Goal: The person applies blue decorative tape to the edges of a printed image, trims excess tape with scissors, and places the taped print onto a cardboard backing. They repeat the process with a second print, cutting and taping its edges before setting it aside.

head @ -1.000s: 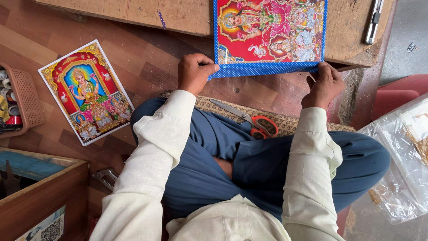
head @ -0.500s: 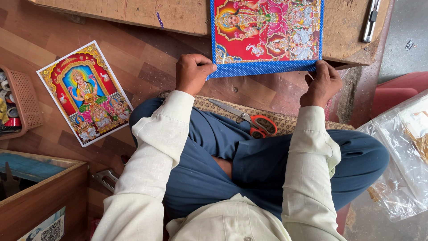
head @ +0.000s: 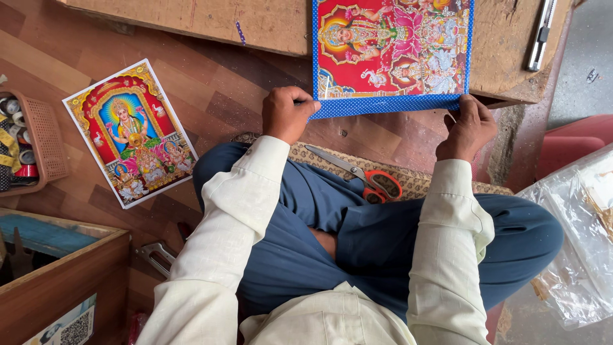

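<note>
Fingers of both hands pinch the near blue edge of a red print [head: 391, 54].

Left hand [head: 285, 114] is curled, its fingertips closed on the print's near left corner; right hand [head: 468, 126] grips the near right corner, thumb and fingers pressed together on the border. The print lies flat on a wooden board [head: 255, 22], reaching away from the fingers, its near edge just past the board's rim. Scissors [head: 364, 177] with orange handles rest on a mat by the person's knees, near both wrists. A second print [head: 131, 133] lies on the floor, well apart to the left, beside a basket [head: 45, 137]. A plastic bag [head: 575, 243] sits at the right.
</note>
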Motion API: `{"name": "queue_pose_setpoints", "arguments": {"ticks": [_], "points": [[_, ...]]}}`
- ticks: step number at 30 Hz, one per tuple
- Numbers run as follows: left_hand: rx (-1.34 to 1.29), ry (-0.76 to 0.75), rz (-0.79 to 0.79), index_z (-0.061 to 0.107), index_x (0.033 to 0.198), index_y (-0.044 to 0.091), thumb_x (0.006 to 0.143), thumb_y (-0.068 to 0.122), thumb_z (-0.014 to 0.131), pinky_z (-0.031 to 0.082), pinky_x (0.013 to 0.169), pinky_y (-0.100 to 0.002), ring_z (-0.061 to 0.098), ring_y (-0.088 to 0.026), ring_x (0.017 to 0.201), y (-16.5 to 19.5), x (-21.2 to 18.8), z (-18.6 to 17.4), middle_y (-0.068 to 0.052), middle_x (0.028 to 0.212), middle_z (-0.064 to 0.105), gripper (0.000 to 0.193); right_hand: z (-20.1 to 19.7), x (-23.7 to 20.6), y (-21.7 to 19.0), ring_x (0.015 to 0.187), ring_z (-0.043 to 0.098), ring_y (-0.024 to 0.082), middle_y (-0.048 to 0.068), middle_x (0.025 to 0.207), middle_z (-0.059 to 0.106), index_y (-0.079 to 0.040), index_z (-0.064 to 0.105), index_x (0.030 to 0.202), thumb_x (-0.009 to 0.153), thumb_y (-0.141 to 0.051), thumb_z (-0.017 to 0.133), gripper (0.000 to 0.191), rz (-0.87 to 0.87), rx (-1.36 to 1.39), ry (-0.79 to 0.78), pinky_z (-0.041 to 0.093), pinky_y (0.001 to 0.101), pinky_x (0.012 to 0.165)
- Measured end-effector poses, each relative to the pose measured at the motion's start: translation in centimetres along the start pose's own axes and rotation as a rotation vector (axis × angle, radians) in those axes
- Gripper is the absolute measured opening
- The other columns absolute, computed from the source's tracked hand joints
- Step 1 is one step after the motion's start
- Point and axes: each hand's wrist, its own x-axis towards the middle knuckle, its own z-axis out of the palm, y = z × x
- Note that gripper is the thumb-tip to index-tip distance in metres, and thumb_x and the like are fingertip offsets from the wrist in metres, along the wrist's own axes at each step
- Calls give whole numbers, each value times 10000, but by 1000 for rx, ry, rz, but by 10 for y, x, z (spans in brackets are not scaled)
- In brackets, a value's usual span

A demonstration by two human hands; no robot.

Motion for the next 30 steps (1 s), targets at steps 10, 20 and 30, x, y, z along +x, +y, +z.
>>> {"name": "queue_pose_setpoints", "arguments": {"ticks": [10, 20, 30], "points": [[-44, -17, -65, 775, 743, 30, 746, 154, 848, 562, 608, -325, 735, -191, 626, -3, 7, 1, -109, 718, 766, 144, -2, 1, 1, 671, 687, 132, 45, 825, 749, -4, 765, 972, 913, -159, 742, 168, 24, 5, -5, 506, 256, 570], [-68, -37, -112, 774, 725, 27, 737, 132, 852, 566, 598, -312, 723, -159, 614, -5, 9, 3, -102, 708, 767, 132, 0, -3, -2, 672, 700, 143, 57, 812, 752, -8, 759, 955, 902, -150, 746, 152, 42, 29, 10, 525, 270, 576], [-396, -190, -310, 766, 809, -31, 716, 63, 834, 527, 457, -277, 678, -126, 574, -26, 21, 6, -91, 722, 741, 149, -3, 10, 4, 580, 524, 106, 47, 741, 700, 45, 771, 894, 872, -79, 801, 129, 8, 68, 72, 366, 265, 520]]}}
